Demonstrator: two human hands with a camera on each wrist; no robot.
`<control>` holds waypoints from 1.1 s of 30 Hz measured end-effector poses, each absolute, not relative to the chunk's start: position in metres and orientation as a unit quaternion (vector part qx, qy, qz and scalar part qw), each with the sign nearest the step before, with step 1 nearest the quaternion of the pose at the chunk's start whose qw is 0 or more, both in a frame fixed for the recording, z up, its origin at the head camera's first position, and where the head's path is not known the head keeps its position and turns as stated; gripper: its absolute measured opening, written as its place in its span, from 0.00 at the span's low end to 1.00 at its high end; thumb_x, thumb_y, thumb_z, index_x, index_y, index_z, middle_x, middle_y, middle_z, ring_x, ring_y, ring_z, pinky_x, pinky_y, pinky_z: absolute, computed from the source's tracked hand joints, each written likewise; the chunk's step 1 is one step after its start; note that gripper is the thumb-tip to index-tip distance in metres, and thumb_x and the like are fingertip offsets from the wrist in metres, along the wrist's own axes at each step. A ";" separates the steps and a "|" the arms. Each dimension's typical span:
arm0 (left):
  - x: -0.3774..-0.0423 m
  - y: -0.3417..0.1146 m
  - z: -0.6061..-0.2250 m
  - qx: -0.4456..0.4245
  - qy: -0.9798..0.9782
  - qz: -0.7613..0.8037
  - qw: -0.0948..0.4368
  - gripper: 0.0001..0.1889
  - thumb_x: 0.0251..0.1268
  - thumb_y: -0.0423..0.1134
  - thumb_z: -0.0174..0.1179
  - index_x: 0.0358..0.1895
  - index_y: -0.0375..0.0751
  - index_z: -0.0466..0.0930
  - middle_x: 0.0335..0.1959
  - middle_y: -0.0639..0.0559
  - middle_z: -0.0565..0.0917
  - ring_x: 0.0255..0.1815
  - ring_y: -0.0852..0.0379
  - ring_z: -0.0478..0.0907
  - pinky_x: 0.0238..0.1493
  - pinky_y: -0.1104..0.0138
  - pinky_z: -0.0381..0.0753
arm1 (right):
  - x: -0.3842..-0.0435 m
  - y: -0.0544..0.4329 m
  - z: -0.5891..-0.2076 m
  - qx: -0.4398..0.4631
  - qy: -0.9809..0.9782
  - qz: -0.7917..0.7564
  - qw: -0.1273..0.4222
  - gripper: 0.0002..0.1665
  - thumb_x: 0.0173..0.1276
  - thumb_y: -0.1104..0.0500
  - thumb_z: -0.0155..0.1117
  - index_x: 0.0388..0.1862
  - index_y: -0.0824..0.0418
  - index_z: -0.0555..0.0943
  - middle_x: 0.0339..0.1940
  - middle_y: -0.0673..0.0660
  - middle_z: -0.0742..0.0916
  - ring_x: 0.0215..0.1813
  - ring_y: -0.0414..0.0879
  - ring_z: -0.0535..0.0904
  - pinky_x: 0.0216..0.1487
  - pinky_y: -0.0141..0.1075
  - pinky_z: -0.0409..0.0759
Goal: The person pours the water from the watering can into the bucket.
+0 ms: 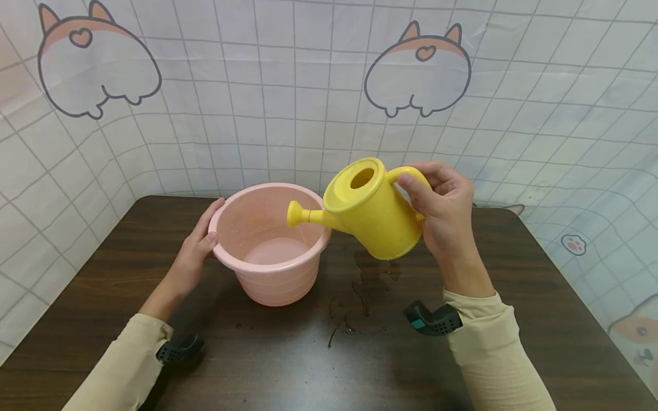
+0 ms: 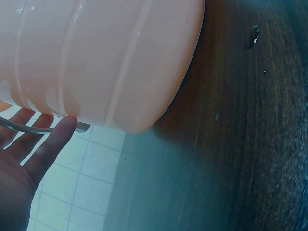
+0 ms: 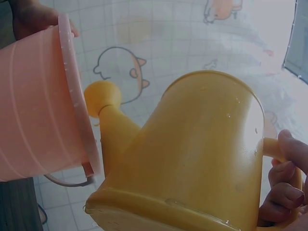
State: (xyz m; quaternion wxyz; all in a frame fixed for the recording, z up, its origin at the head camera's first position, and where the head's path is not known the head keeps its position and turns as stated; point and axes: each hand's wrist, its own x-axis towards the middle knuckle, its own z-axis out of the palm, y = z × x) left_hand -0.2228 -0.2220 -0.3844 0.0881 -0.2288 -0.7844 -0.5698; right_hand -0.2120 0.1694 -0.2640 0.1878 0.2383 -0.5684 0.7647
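A yellow plastic watering can [image 1: 382, 225], gripped by its handle [image 1: 397, 173] in the right hand [image 1: 447, 202], is tilted above the dark wooden table [image 1: 288, 365] so that its spout [image 1: 323, 218] overhangs the round pink plastic basin [image 1: 281, 283], whose rim [image 1: 277, 266] is grasped by the left hand [image 1: 192, 248], seemingly for steadiness.

Head view bright; 2 wrist views dimmer; glare on tabletop [image 1: 313, 365].
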 end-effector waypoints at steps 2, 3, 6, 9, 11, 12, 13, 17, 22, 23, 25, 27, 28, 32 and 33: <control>-0.223 -0.222 -0.384 -0.230 -0.785 -0.568 0.088 0.29 0.75 0.46 0.33 0.78 0.58 0.47 0.76 0.44 0.56 0.60 0.62 0.69 0.44 0.73 0.77 | -0.212 0.169 -0.264 0.242 -0.565 0.766 0.186 0.04 0.61 0.70 0.65 0.36 0.67 0.84 0.28 0.52 0.87 0.20 0.43 0.62 0.25 0.35 0.54; -0.222 -0.222 -0.384 -0.229 -0.785 -0.569 0.088 0.29 0.75 0.47 0.34 0.78 0.58 0.47 0.76 0.44 0.56 0.60 0.62 0.69 0.44 0.72 0.77 | -0.213 0.169 -0.264 0.243 -0.564 0.767 0.185 0.04 0.61 0.70 0.66 0.36 0.67 0.84 0.28 0.52 0.87 0.20 0.43 0.62 0.25 0.35 0.55; -0.223 -0.222 -0.384 -0.231 -0.786 -0.568 0.086 0.29 0.75 0.46 0.33 0.78 0.57 0.47 0.76 0.44 0.55 0.60 0.62 0.69 0.44 0.72 0.77 | -0.213 0.169 -0.264 0.246 -0.563 0.767 0.185 0.04 0.61 0.70 0.66 0.36 0.67 0.84 0.28 0.52 0.87 0.20 0.43 0.62 0.26 0.35 0.54; -0.222 -0.222 -0.384 -0.226 -0.787 -0.567 0.087 0.29 0.75 0.47 0.34 0.78 0.58 0.47 0.76 0.44 0.56 0.60 0.61 0.69 0.44 0.72 0.77 | -0.213 0.169 -0.264 0.243 -0.568 0.764 0.186 0.04 0.61 0.70 0.65 0.35 0.66 0.84 0.28 0.52 0.87 0.20 0.43 0.62 0.26 0.36 0.54; -0.223 -0.222 -0.385 -0.221 -0.788 -0.567 0.088 0.29 0.75 0.47 0.34 0.78 0.59 0.48 0.76 0.45 0.56 0.60 0.61 0.69 0.44 0.71 0.77 | -0.213 0.169 -0.264 0.240 -0.572 0.762 0.187 0.05 0.61 0.71 0.65 0.35 0.66 0.84 0.27 0.52 0.87 0.21 0.43 0.62 0.25 0.36 0.54; -0.223 -0.222 -0.385 -0.218 -0.789 -0.568 0.088 0.29 0.75 0.47 0.34 0.77 0.59 0.48 0.76 0.46 0.57 0.59 0.61 0.69 0.43 0.71 0.77 | -0.213 0.169 -0.263 0.239 -0.572 0.762 0.187 0.05 0.61 0.71 0.65 0.35 0.65 0.84 0.27 0.52 0.87 0.21 0.43 0.62 0.25 0.35 0.54; -0.223 -0.222 -0.385 -0.216 -0.789 -0.568 0.088 0.28 0.75 0.48 0.34 0.77 0.60 0.48 0.76 0.47 0.57 0.59 0.61 0.69 0.43 0.71 0.77 | -0.213 0.169 -0.263 0.237 -0.574 0.761 0.188 0.05 0.61 0.71 0.65 0.35 0.65 0.84 0.27 0.51 0.87 0.21 0.43 0.62 0.25 0.35 0.54; -0.223 -0.222 -0.385 -0.211 -0.789 -0.571 0.089 0.28 0.75 0.48 0.35 0.77 0.61 0.48 0.76 0.48 0.57 0.59 0.60 0.69 0.43 0.71 0.78 | -0.213 0.169 -0.263 0.235 -0.572 0.763 0.187 0.04 0.61 0.70 0.66 0.35 0.65 0.85 0.27 0.52 0.87 0.21 0.43 0.63 0.25 0.34 0.55; -0.223 -0.222 -0.384 -0.220 -0.787 -0.570 0.088 0.29 0.75 0.48 0.34 0.78 0.59 0.48 0.76 0.45 0.56 0.59 0.60 0.69 0.43 0.71 0.78 | -0.213 0.169 -0.263 0.237 -0.566 0.768 0.185 0.04 0.61 0.69 0.67 0.35 0.66 0.84 0.28 0.52 0.87 0.20 0.43 0.62 0.26 0.35 0.54; -0.223 -0.222 -0.384 -0.220 -0.787 -0.569 0.088 0.29 0.75 0.47 0.34 0.78 0.59 0.48 0.76 0.45 0.56 0.59 0.60 0.69 0.43 0.72 0.78 | -0.213 0.169 -0.263 0.238 -0.565 0.768 0.184 0.04 0.61 0.69 0.67 0.35 0.66 0.84 0.28 0.52 0.87 0.20 0.43 0.62 0.25 0.35 0.54; -0.223 -0.221 -0.384 -0.220 -0.787 -0.569 0.088 0.29 0.75 0.47 0.34 0.78 0.59 0.48 0.76 0.46 0.56 0.59 0.60 0.69 0.43 0.72 0.78 | -0.213 0.170 -0.263 0.238 -0.564 0.769 0.184 0.04 0.60 0.69 0.67 0.35 0.66 0.84 0.28 0.52 0.87 0.20 0.43 0.61 0.25 0.35 0.53; -0.223 -0.221 -0.384 -0.216 -0.788 -0.570 0.089 0.29 0.75 0.47 0.35 0.77 0.60 0.48 0.76 0.47 0.57 0.59 0.60 0.69 0.44 0.71 0.77 | -0.213 0.170 -0.263 0.240 -0.561 0.771 0.184 0.04 0.60 0.69 0.67 0.35 0.67 0.84 0.28 0.53 0.87 0.20 0.43 0.60 0.25 0.35 0.53; -0.222 -0.221 -0.383 -0.215 -0.788 -0.569 0.090 0.29 0.75 0.48 0.35 0.77 0.60 0.48 0.76 0.47 0.57 0.60 0.60 0.69 0.44 0.71 0.77 | -0.213 0.169 -0.263 0.240 -0.560 0.772 0.184 0.04 0.60 0.69 0.67 0.35 0.67 0.84 0.28 0.53 0.87 0.20 0.43 0.60 0.25 0.35 0.52; -0.222 -0.221 -0.385 -0.213 -0.791 -0.566 0.093 0.29 0.75 0.48 0.34 0.77 0.60 0.48 0.76 0.48 0.57 0.60 0.59 0.69 0.44 0.71 0.77 | -0.213 0.169 -0.263 0.240 -0.556 0.774 0.183 0.04 0.60 0.69 0.67 0.36 0.67 0.84 0.27 0.53 0.87 0.20 0.43 0.60 0.25 0.35 0.52; -0.223 -0.222 -0.385 -0.212 -0.792 -0.565 0.093 0.29 0.75 0.48 0.35 0.77 0.60 0.48 0.76 0.48 0.57 0.60 0.59 0.69 0.44 0.71 0.77 | -0.212 0.169 -0.263 0.240 -0.555 0.775 0.183 0.05 0.60 0.70 0.67 0.36 0.67 0.84 0.27 0.53 0.87 0.20 0.43 0.60 0.26 0.35 0.51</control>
